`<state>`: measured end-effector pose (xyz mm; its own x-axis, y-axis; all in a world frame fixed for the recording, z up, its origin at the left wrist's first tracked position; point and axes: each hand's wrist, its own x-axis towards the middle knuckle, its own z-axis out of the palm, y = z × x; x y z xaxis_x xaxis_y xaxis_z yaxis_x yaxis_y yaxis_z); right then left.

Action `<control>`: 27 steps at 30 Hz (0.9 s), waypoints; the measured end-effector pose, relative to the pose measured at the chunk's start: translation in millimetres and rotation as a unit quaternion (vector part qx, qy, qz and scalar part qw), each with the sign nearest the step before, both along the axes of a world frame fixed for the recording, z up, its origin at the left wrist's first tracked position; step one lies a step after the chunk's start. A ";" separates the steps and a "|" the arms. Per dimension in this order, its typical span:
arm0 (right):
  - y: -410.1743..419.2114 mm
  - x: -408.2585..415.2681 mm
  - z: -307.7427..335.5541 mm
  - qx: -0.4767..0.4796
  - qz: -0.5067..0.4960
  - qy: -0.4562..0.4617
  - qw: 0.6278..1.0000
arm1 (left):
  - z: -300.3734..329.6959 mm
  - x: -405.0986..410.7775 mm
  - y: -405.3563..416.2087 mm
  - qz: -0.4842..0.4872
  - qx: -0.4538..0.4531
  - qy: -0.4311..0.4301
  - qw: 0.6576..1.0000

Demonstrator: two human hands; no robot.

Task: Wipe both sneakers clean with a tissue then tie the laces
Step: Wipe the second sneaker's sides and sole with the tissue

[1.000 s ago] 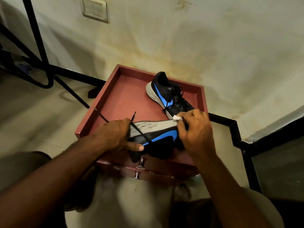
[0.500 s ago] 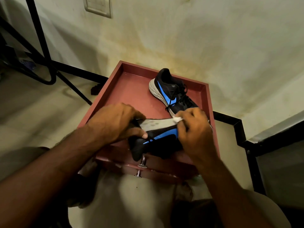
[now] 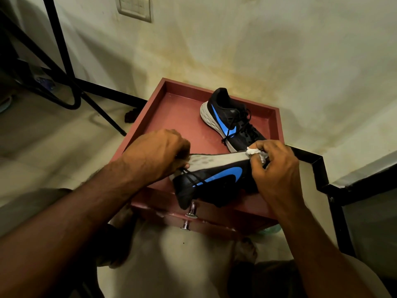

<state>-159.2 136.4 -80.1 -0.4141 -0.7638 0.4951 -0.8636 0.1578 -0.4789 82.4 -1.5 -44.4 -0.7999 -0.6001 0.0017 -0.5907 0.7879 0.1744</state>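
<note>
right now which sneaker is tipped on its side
The near sneaker gripped by both hands, its grey sole facing up; the far sneaker stands upright on its sole.

A sneaker (image 3: 217,181) is held on its side over the near edge of the raised-rim cabinet top (image 3: 184,117), gripped at its left end by the left hand (image 3: 154,155). A tissue (image 3: 256,153) is pinched against its right end by the right hand (image 3: 277,168). Behind, at the top's far right, a second sneaker (image 3: 229,119) is set. Two drawer knobs (image 3: 190,216) are seen below the front edge.
</note>
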 end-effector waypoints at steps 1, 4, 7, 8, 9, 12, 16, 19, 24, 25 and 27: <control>0.5 -0.2 -0.2 0.002 -0.001 -0.003 1.000 | 1.3 0.6 0.3 0.012 -0.012 -0.026 1.000; 0.9 0.6 -0.7 0.003 0.001 -0.005 1.000 | 2.7 0.9 3.0 0.057 0.002 -0.077 0.995; 0.3 2.1 -0.1 0.009 0.002 -0.005 1.000 | -1.7 -1.5 2.6 0.105 -0.021 -0.033 0.994; 0.3 2.5 0.0 0.013 0.000 -0.005 1.000 | -3.5 -2.4 1.4 0.111 -0.036 -0.010 0.993; 0.3 3.1 -0.2 0.016 -0.002 -0.003 1.000 | -5.1 -2.1 -0.3 0.108 -0.038 0.014 0.993; 0.9 4.5 -1.4 0.018 -0.005 0.002 1.000 | -9.9 0.2 -6.2 0.036 0.006 0.035 0.999; 1.0 4.0 -3.2 0.013 -0.007 0.007 1.000 | -11.9 -0.7 -5.6 0.018 0.067 0.020 0.997; 0.6 5.4 -2.9 0.011 -0.010 0.013 1.000 | -12.3 0.0 -4.5 0.021 0.058 -0.012 0.998; -0.3 4.7 -4.8 0.005 -0.010 0.014 1.000 | -14.2 2.2 -5.9 0.003 0.050 -0.045 0.998; -0.2 6.9 -5.3 0.005 -0.012 0.022 1.000 | -14.4 1.9 -5.4 -0.002 0.060 -0.037 0.998; -0.9 21.5 -7.6 0.012 -0.002 0.055 0.998 | -13.9 -0.1 -5.1 -0.014 0.072 -0.010 0.997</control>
